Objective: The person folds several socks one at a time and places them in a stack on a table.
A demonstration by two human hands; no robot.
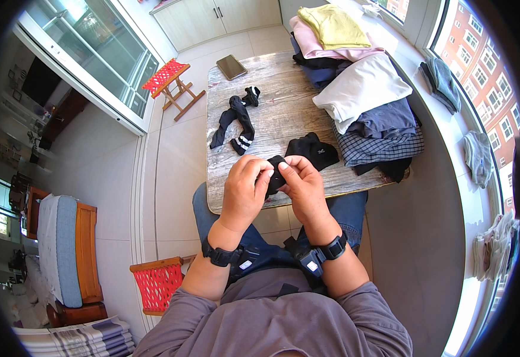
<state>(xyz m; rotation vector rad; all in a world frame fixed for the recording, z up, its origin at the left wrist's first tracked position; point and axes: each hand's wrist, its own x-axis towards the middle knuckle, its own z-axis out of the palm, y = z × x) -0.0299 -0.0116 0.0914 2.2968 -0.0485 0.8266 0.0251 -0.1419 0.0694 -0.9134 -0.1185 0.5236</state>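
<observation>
Both hands pinch one small black cloth item, probably a sock (276, 177), just above the near edge of the wood-grain table (282, 96). My left hand (248, 187) grips its left side, and my right hand (303, 185) its right side near the top. Beyond my left hand lie loose black socks (242, 117) with white stripes. A folded black cloth item (324, 154) with a small light mark rests beyond my right hand. On the table's right side are stacked a white garment (362, 89), a checked garment (380, 145) and a yellow garment (333, 26).
A dark flat rectangular object (231, 67) lies at the table's far left corner. Folding stools with red woven seats stand at left (166, 78) and lower left (158, 283). More folded clothes (440, 82) line the windowsill at right. My knees are under the table edge.
</observation>
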